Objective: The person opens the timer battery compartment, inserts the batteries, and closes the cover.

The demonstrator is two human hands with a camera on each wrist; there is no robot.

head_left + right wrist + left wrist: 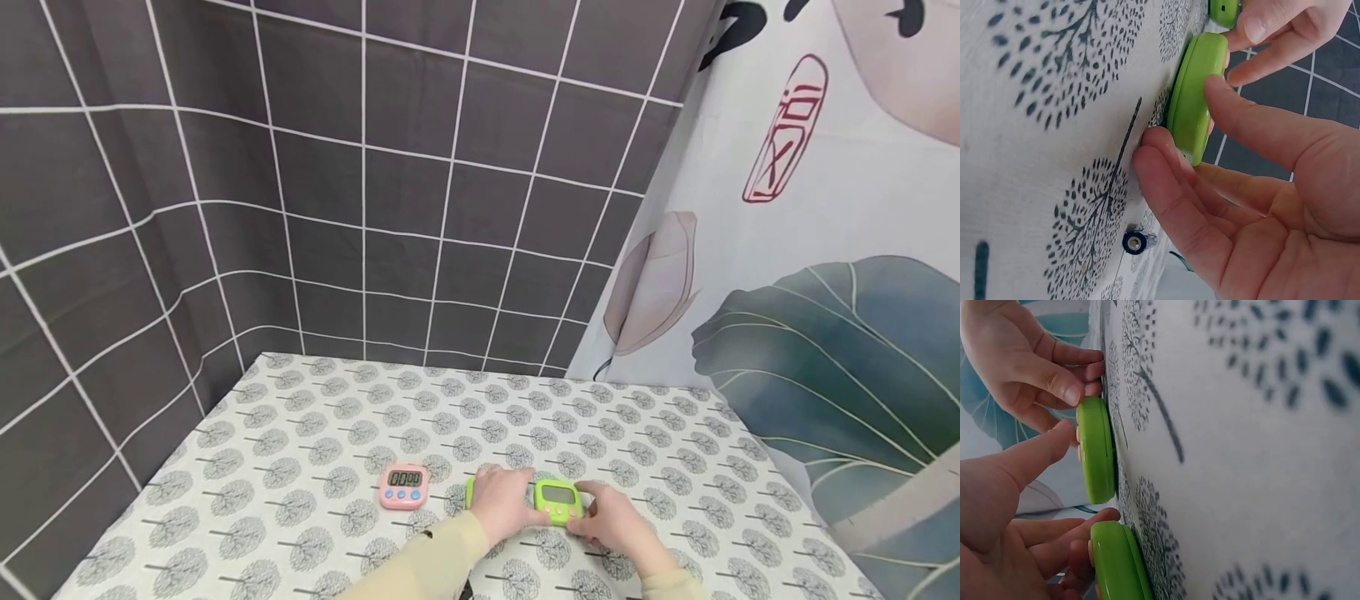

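Observation:
A lime-green digital timer [558, 500] with a grey screen and pinkish buttons lies on the patterned cloth. My right hand [613, 522] pinches its right end, the thumb [1225, 94] on the front and fingers along the edge. The left hand [501, 502] is spread between this timer and a second green timer [1113, 559], which it mostly covers in the head view. Its thumb [1047, 453] reaches toward the first timer's buttons, while its other fingers lie over the second. Further left sits a pink timer [403, 498] reading 00:00, with blue buttons.
A small dark-ended battery [1135, 242] lies on the cloth near my right fingers. The table [420, 417] wears a white cloth printed with grey trees. Behind it hangs a dark gridded curtain [405, 192], and a leaf-printed curtain [720, 250] borders the right side.

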